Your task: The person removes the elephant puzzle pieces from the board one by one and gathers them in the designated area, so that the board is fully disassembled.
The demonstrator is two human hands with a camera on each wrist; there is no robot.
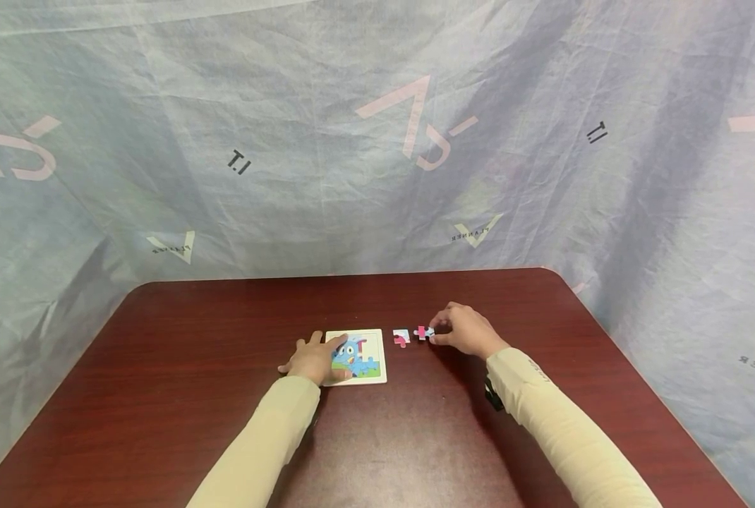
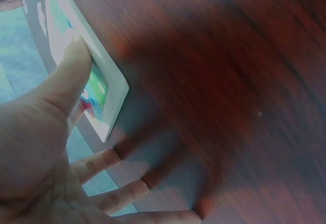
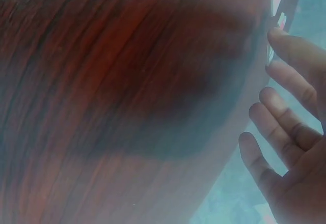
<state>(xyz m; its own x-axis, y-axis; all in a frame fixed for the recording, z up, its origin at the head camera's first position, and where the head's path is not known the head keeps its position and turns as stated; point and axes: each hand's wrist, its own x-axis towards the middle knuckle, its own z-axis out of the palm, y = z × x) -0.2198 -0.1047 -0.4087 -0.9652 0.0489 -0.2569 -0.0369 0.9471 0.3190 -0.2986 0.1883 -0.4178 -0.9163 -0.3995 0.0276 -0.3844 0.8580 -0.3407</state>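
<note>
A square, cream-framed jigsaw puzzle board (image 1: 384, 360) showing a blue cartoon animal lies flat on the table. My left hand (image 1: 310, 361) rests over its left side, thumb (image 2: 76, 61) and index finger on the board, the other fingers spread on the tabletop. To the right, my right hand (image 1: 469, 333) pinches a red-and-pale-blue puzzle piece (image 1: 422, 332) at its right end between thumb and index finger. Between that piece and the board lies another pink-and-white puzzle piece (image 1: 401, 338). The board's upper right part shows a pale area without picture.
The dark red wooden table (image 1: 377, 444) extends around the board on all sides. Behind it and along both sides hangs a grey printed cloth (image 1: 314, 141), close to the table's far edge.
</note>
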